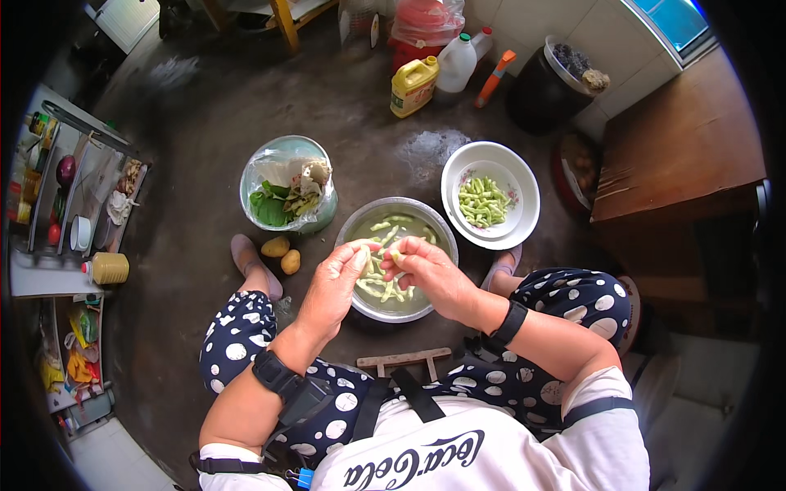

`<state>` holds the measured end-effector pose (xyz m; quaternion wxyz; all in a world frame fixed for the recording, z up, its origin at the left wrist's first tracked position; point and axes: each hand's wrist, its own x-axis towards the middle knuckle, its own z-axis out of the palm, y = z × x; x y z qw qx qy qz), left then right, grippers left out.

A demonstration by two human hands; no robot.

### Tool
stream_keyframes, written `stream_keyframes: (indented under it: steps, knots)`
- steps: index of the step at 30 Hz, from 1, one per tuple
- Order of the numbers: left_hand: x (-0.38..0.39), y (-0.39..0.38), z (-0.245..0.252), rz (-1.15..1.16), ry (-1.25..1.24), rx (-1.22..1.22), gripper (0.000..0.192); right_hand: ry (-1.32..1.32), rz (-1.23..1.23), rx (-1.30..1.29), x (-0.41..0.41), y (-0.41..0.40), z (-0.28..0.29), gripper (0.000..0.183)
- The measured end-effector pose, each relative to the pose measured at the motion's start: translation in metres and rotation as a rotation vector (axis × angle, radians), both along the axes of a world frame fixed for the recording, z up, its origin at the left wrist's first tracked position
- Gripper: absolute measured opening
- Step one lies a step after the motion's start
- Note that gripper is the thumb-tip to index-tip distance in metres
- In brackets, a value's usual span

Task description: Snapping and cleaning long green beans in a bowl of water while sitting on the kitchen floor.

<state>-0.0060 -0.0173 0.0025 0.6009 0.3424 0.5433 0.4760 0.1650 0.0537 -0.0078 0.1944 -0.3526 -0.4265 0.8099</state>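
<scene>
Between my knees a metal basin (451, 236) holds water with several green bean pods (385, 288) in it. Above the basin, my left hand (338, 270) pinches a pale green bean pod (366, 261) between thumb and fingers. My right hand (436, 273), a short gap away, has a small green bean piece (395, 253) at its thumb and fingertips. Beyond the basin to the right, broken bean pieces (482, 202) fill part of a floral bowl (511, 178), which sits inside a white basin (533, 202).
A lined bucket (325, 212) with leaves and scraps stands at left, near two potatoes (282, 253). Farther back are a yellow oil jug (414, 89), a white jug (457, 64) and a black bin (534, 92). A wooden cabinet (681, 135) flanks the right; shelves (67, 184) line the left.
</scene>
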Motion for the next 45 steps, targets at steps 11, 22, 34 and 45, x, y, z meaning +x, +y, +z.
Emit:
stream_keyframes:
  steps: [11, 22, 34, 45]
  knots:
    - [0.008, -0.004, -0.006, 0.066, -0.007, -0.004, 0.042, -0.108, 0.147, 0.034, 0.001, 0.004, -0.022, 0.024]
    - [-0.003, -0.001, -0.014, 0.087, 0.172, 0.017, 0.037, -0.489, -0.628, -0.11, 0.134, 0.128, -0.144, 0.045]
    - [-0.006, 0.002, -0.003, 0.227, -0.217, -0.055, 0.045, -0.242, -0.096, 0.168, 0.036, 0.07, -0.085, 0.021]
    - [-0.01, -0.003, -0.001, 0.255, -0.317, -0.025, 0.048, 0.06, 0.215, -0.103, -0.033, 0.014, -0.04, 0.026]
